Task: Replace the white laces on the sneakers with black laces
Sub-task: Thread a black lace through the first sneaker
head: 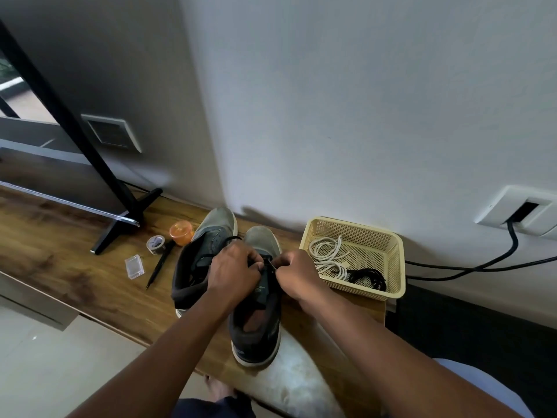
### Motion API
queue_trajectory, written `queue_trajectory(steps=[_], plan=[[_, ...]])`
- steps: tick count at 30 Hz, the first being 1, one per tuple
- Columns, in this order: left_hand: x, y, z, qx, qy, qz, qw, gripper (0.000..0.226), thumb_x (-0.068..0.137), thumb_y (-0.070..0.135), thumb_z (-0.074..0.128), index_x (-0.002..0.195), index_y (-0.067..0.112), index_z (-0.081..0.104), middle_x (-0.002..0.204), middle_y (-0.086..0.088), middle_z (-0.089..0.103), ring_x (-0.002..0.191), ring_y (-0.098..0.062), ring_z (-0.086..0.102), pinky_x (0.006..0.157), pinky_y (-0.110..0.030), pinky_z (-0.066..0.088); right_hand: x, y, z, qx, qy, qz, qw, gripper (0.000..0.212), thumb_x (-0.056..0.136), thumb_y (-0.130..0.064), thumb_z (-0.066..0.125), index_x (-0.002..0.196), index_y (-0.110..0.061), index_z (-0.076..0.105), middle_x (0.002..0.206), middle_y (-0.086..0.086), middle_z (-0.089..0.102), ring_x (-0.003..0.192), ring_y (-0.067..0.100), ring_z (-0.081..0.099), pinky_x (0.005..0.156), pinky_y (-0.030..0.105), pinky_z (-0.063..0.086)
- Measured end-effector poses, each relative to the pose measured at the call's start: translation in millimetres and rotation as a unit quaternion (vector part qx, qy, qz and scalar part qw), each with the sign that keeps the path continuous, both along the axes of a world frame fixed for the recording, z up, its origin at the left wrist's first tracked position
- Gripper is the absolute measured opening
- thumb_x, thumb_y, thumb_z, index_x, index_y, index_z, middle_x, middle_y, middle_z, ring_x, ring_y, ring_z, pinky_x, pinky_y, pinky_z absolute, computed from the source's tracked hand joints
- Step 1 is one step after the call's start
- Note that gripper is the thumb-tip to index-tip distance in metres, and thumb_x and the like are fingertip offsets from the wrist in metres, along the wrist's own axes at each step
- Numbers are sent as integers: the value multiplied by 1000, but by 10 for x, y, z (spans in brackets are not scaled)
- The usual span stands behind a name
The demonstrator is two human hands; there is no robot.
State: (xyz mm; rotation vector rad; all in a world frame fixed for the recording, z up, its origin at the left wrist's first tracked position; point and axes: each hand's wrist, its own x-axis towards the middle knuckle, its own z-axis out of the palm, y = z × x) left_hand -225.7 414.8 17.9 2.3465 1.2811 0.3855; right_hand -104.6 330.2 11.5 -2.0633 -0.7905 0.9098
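Two dark sneakers stood side by side on the wooden surface [60, 236], toes toward the far wall. The left sneaker [197, 260] carried a black lace [233, 237] through its eyelets. The right sneaker [256, 321] sat nearer, its heel close to the near edge.

Both hands met over the right sneaker's tongue. The left hand [233, 271] curled over the eyelet area, fingers bent down onto the shoe. The right hand [297, 274] pinched a thin dark lace end [272, 264] between thumb and fingertips; whether the left hand also held lace was hard to tell, since its fingers hid that spot.

Just right of the sneakers a cream basket [391, 267] held coiled white laces [327, 256] and, nearer, a bundle of black lace [367, 279]. Left of the sneakers lay a pen [159, 265], a tape roll [155, 244], an orange tub [180, 233] and a small clear box [134, 266]. A TV stand [120, 227] stood at far left.
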Motion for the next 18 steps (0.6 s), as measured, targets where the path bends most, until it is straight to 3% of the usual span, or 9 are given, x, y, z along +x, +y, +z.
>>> queue_trajectory(steps=[4,9,12,18], plan=[[2,-32,1,18,26,-7,999,21,91,24,77,76,33,65,90,10,61,91,-15,66,76,-28,41,-25,-10,33,-8,-17,14,1000,34,89,-5,58,117,-14,76,116,9,73,110,28,66,97,43,57],[16,-33,0,26,32,-8,999,23,92,25,75,75,33,62,88,12,58,93,-18,69,76,-30,45,-35,-34,74,-5,-45,31,998,32,88,-6,60,115,-13,76,114,9,73,109,28,67,95,40,57],[37,-39,-18,31,32,-14,999,16,92,25,74,77,29,70,86,9,64,91,-20,70,72,-28,42,-61,-30,64,-7,-83,47,995,28,90,-12,62,114,-13,76,115,10,74,109,30,66,91,37,56],[55,-31,-10,24,46,-4,999,12,91,27,73,79,29,73,93,5,73,92,-21,71,72,-29,44,-3,8,47,-13,-96,79,992,20,99,-19,57,98,-6,72,96,15,71,92,35,67,80,42,56]])
